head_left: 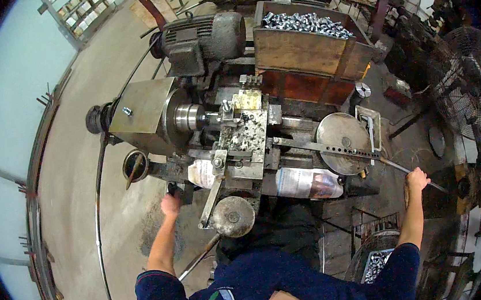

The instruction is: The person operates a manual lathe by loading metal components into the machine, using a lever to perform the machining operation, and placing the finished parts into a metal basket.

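Note:
A small lathe stands in front of me, its round steel chuck on the left of the greasy, chip-strewn tool slide. My right hand is closed around a long metal lever, which runs from a bar with a row of holes over a round disc. To the left, my left hand is closed on a black handle low at the machine's front; its fingertips are partly hidden. Between my arms, a round metal weight sits by a slanting flat bar.
Behind the lathe are a motor and a wooden bin heaped with shiny metal parts. A caged fan stands at right. A small pot is fixed at left. A basket of parts sits beside my right elbow.

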`<state>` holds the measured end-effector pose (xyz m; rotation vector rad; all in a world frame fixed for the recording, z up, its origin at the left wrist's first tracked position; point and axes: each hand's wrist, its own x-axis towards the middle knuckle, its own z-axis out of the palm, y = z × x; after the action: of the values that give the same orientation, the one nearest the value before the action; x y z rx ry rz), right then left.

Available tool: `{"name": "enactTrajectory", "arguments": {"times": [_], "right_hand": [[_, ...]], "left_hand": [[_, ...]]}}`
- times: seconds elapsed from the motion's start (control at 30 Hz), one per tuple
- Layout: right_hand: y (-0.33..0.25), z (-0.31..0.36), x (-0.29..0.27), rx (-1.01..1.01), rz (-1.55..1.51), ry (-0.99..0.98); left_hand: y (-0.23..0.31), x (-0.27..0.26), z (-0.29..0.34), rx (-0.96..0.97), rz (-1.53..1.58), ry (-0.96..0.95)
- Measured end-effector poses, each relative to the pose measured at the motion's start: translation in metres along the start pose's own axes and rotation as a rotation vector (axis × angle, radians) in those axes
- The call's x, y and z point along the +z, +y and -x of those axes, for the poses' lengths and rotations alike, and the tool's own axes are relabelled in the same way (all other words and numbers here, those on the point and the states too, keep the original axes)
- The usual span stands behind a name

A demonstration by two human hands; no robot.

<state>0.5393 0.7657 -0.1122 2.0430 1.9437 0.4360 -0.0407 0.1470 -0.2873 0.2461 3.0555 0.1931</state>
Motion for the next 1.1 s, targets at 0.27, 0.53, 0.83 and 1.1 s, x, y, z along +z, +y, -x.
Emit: {"name": "enactTrajectory", "arguments": {"times": [0.27, 0.53, 0.83, 1.1], "right_hand": [[-0.003, 0.020, 0.008, 0.032, -0.123, 0.103], [-0.070, 0.147, -0.014, -0.294, -0.579, 0.339], [-0.224, 0.255, -0.259, -1.477, -1.149, 0.610], [-0.384, 0.347, -0.321, -1.635, -0.263, 0.522]], "left_hand": [[-0.023, -0.024, -0.032, 0.333, -0.187, -0.237], [-0.070, -0.003, -0.017, 0.196, 0.173, -0.364], [-0.068, -0.228, -0.047, 0.377, 0.367, 0.155], [-0.220, -0.228, 0.003, -0.198, 0.222, 0.278]]}}
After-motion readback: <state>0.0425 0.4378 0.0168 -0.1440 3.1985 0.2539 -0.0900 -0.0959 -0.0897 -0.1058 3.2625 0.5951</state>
